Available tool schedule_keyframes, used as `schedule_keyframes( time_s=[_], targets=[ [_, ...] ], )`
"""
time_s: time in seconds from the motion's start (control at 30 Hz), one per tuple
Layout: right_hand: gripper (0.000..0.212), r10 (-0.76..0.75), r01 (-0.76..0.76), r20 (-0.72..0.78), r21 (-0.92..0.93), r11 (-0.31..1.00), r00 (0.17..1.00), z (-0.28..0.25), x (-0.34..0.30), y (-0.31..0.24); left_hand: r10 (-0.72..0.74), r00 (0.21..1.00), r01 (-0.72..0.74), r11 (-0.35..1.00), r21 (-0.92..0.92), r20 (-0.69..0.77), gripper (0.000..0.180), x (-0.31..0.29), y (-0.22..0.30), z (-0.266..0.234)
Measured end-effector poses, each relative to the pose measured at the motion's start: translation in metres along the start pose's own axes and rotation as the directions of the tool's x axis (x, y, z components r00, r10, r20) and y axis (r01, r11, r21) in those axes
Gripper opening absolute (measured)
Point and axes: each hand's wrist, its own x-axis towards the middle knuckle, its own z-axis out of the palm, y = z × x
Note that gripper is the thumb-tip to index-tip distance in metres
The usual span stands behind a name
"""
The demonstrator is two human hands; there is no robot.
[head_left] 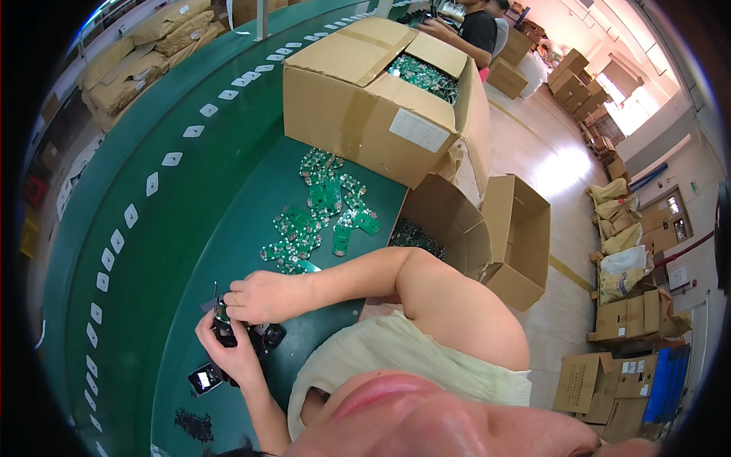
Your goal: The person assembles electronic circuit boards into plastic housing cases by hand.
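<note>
My left hand [231, 354] is closed around a small black device [223, 332] with a bit of green board showing at its top. My right hand [263, 297], a ring on one finger, is pinched over the same spot; its fingertips hide what they hold. A thin dark rod [215, 289] sticks up beside those fingers. Just below the left hand lies a black gadget with a lit screen [204, 378]. Black rounded parts [272, 336] rest by the left wrist. Loose green circuit boards [324, 196] are spread on the green table beyond my right forearm.
A large carton [346, 107] filled with circuit boards stands on the table. Open cartons [518, 236] sit to the right. Small white cards [152, 184] line the curved green belt. A dark heap [193, 425] of tiny pieces lies near the lower edge. A co-worker [476, 34] stands beyond.
</note>
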Motion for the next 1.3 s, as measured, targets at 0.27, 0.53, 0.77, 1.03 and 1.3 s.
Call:
schedule_keyframes(
  time_s=[0.27,0.53,0.77,1.03,1.3],
  targets=[
    [0.014,0.173,-0.102,-0.237,0.282,0.954,0.956,0.013,0.001,0.006,-0.217,0.976,0.216,0.966,-0.143,0.013,0.024,0.007,-0.002,-0.002],
    [0.011,0.269,-0.099,-0.313,0.467,0.879,0.911,0.01,0.007,0.002,-0.287,0.957,0.277,0.947,-0.164,-0.037,0.025,0.01,0.013,-0.006],
    [0.013,0.18,-0.032,-0.443,0.32,0.947,0.878,0.012,0.03,-0.001,-0.174,0.979,0.134,0.944,-0.301,-0.108,0.027,0.023,0.024,-0.011],
    [0.011,0.214,0.008,-0.453,0.44,0.898,0.865,0.014,0.039,0.006,-0.232,0.973,0.205,0.871,-0.445,-0.006,0.032,0.023,0.037,-0.025],
    [0.019,0.176,0.045,-0.443,0.445,0.894,0.879,0.017,0.036,-0.001,-0.149,0.983,0.089,0.897,-0.432,-0.107,0.029,0.013,0.035,-0.025]
  ],
)
